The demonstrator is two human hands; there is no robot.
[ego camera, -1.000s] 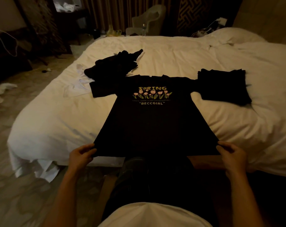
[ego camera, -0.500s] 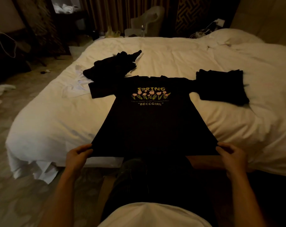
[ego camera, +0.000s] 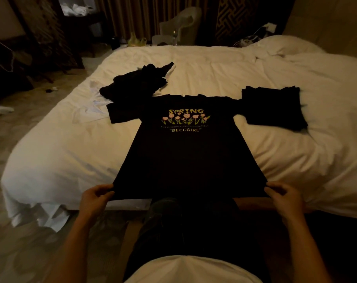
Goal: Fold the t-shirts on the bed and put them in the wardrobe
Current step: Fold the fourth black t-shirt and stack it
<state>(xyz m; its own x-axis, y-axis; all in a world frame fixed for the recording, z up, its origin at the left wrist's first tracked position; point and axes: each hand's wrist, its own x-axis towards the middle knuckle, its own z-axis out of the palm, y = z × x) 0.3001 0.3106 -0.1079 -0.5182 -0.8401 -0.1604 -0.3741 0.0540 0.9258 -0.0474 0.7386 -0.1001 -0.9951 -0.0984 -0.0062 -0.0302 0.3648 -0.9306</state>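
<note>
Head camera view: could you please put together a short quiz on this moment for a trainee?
1. True or false: the printed black t-shirt lies spread print-up on the bed.
2. Where is the folded black stack? A) on the bed, to the person's right of the printed shirt; B) on the floor; C) on the chair.
3. What part of the printed shirt do the left hand and right hand pinch?

Key: 1 true; 2 A; 3 the two bottom hem corners, one in each hand.
</note>
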